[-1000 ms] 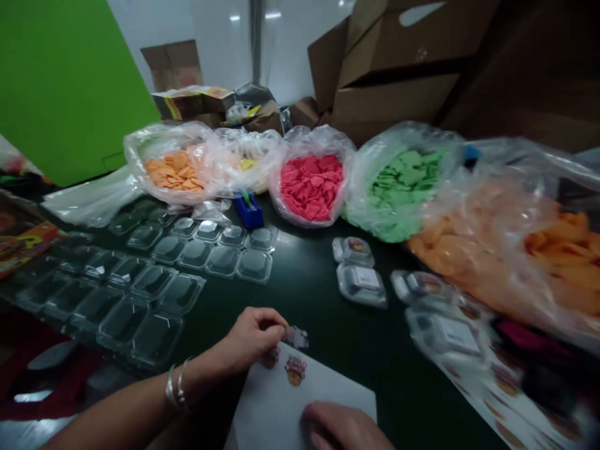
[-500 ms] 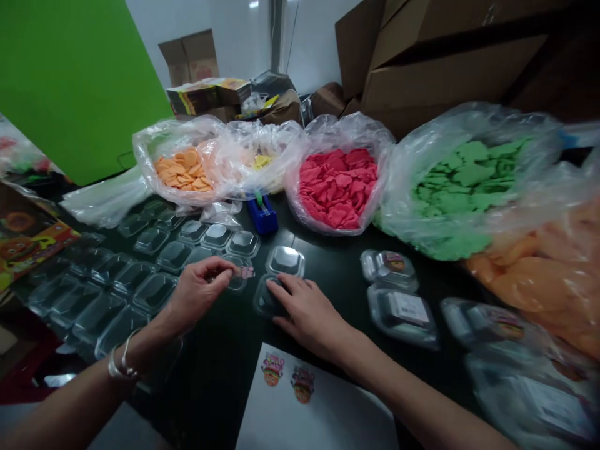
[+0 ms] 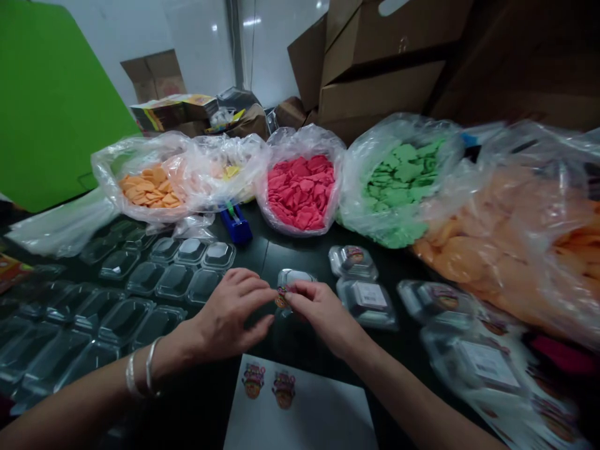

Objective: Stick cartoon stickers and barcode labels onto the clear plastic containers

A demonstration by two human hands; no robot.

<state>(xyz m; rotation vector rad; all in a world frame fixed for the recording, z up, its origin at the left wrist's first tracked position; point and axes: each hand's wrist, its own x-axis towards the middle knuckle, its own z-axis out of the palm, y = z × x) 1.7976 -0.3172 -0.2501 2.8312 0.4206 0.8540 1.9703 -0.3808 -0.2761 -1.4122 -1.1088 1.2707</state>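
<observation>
While both my hands, left [image 3: 229,312] and right [image 3: 319,309], pinch sticker [image 3: 282,295] over clear box [image 3: 294,278]: risk crooked placement, glue catching fingers.

Packing workroom: stacked cardboard cartons [image 3: 389,69] at 1 o'clock, bulk plastic bags [image 3: 300,181] of coloured pieces, rows of empty clear clamshell containers [image 3: 154,281] on dark table [image 3: 290,250].

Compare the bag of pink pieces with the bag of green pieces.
The pink bag holds pink pieces and looks smaller; the green bag holds green pieces and bulges wider. The pink bag sits left of the green bag. Both are clear plastic, open-topped, on the dark table.
</observation>
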